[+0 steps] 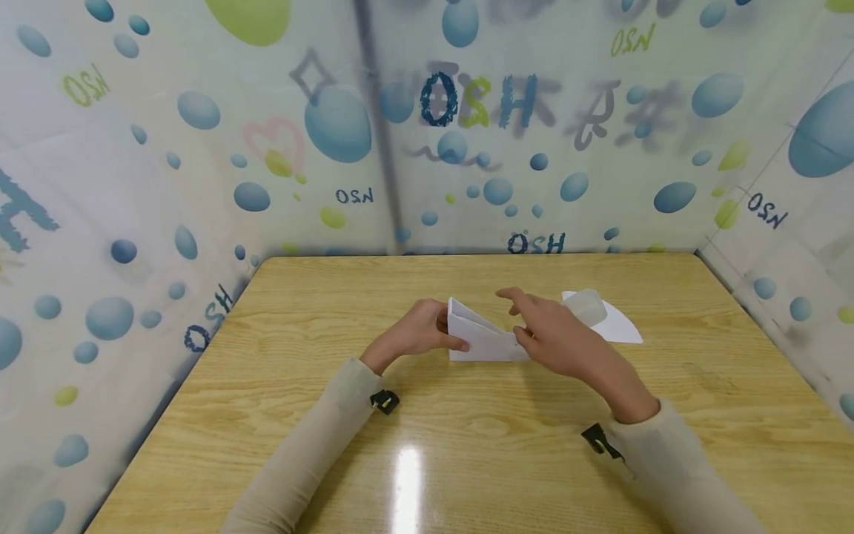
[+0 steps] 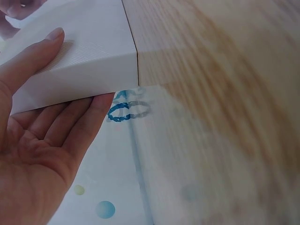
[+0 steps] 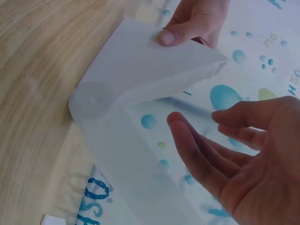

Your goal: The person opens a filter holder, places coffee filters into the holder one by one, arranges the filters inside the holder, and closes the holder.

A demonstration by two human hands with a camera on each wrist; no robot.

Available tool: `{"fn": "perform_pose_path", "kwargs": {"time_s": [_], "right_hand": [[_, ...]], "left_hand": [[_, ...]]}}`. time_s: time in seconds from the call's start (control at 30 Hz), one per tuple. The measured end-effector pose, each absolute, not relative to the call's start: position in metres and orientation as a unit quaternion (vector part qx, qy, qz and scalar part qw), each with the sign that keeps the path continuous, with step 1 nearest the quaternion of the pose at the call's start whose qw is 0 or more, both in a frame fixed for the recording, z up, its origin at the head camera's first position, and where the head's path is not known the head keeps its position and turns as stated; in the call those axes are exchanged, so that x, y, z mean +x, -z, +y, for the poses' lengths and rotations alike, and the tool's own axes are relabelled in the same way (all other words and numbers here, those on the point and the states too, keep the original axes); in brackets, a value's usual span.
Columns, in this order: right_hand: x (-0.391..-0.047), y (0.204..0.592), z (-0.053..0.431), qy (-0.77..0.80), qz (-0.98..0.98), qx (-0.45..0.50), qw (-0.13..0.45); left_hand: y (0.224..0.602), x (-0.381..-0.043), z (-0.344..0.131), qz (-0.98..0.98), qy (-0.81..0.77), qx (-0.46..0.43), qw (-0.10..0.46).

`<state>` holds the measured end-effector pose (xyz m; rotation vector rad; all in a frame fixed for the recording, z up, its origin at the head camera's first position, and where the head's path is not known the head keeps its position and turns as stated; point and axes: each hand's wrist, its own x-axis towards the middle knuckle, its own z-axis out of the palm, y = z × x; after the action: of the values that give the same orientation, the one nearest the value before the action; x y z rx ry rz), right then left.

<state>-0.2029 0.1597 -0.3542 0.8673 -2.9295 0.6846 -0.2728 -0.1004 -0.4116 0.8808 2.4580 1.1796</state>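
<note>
A white box-like holder (image 1: 479, 344) with a slanted open top stands on the wooden table, between the two hands. Its left end is gripped by my left hand (image 1: 419, 328), thumb on the near face and fingers behind. In the left wrist view the thumb lies on a broad white face of the holder (image 2: 93, 33), with the fingers along its narrow side. My right hand (image 1: 557, 337) hovers by the low right end, index finger extended. The right wrist view shows that hand (image 3: 248, 159) with fingers spread and apart from the holder (image 3: 136, 61), nothing held.
Behind the right hand lies a flat white piece (image 1: 620, 326) with a curved edge, a translucent item (image 1: 586, 307) on it. Patterned sheets (image 1: 427, 163) hang around the back and sides of the wooden table (image 1: 333, 297).
</note>
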Motion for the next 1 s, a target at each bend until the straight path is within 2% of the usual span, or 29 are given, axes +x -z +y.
{"fn": "perform_pose_path", "kwargs": {"time_s": [0.63, 1.0], "right_hand": [[-0.199, 0.328, 0.186, -0.251, -0.905, 0.287, 0.191], [-0.201, 0.316, 0.216, -0.273, -0.910, 0.234, 0.208]], "left_hand": [[0.413, -0.273, -0.100, 0.852, -0.403, 0.305, 0.138], [0.412, -0.273, -0.100, 0.854, -0.397, 0.308, 0.134]]}}
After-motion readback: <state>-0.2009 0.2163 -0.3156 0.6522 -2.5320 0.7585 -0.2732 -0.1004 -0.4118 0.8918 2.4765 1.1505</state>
